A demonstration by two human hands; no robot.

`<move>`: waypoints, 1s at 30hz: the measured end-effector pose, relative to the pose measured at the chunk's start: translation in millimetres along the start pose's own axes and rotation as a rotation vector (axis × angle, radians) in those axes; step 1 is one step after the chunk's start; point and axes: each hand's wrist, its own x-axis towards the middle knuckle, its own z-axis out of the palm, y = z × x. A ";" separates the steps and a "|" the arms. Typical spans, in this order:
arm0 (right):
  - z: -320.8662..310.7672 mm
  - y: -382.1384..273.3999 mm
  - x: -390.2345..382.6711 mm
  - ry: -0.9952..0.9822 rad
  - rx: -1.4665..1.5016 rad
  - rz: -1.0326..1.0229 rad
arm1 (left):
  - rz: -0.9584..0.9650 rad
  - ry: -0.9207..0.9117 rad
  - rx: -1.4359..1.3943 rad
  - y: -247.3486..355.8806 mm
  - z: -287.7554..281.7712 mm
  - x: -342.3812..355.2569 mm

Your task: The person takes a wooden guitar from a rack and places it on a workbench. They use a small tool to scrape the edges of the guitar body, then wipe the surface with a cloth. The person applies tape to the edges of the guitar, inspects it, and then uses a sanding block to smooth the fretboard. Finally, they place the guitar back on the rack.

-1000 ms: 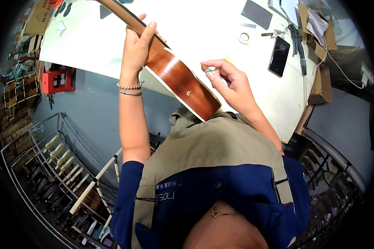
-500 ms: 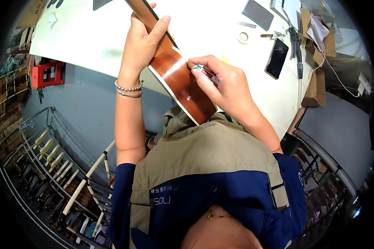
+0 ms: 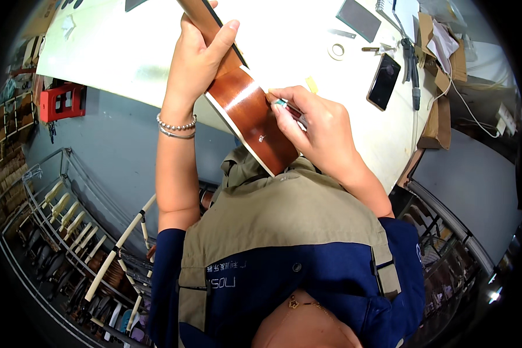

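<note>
A glossy reddish-brown ukulele [image 3: 246, 116] with pale edging slants across in front of me. Its lower end rests against my apron, and the top of its neck runs out of view. Around the neck, near where it meets the body, my left hand [image 3: 198, 61] is closed, thumb along the wood. My right hand [image 3: 325, 124] pinches a slim tool [image 3: 296, 113] with a teal part near its tip. That tip is at the right edge of the ukulele's body; the fingers partly hide the tool, so its exact kind is unclear.
On the white table [image 3: 116, 64] to the right lie a dark phone [image 3: 384, 82], a tape roll [image 3: 336, 51] and a dark flat pad [image 3: 358, 20]. A red stool [image 3: 62, 102] stands at left, above a rack [image 3: 69, 214] of instrument parts. Cardboard boxes [image 3: 438, 124] line the right edge.
My right hand has shifted slightly down and to the right with the tool, along the ukulele's right edge. The left hand keeps its hold. The whole view has moved a little.
</note>
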 end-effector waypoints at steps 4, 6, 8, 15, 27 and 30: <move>0.6 -3.5 5.1 0.028 -0.102 -0.044 | -0.010 -0.006 0.036 4.0 4.2 -1.3; -1.4 -0.3 -3.2 0.024 -0.107 -0.034 | 0.001 0.004 0.033 1.6 3.4 -0.2; -1.4 -0.3 -9.6 0.029 -0.097 -0.014 | -0.007 0.005 0.046 1.5 5.0 -1.3; -3.5 -0.8 -8.9 0.052 -0.161 -0.067 | 0.006 -0.002 0.048 3.2 8.3 -0.4; -2.1 0.5 -3.2 0.089 -0.198 -0.081 | -0.007 -0.035 0.105 10.7 15.8 -2.4; -4.5 -1.4 -8.8 0.087 -0.212 -0.077 | -0.002 -0.010 0.102 9.9 15.9 -1.2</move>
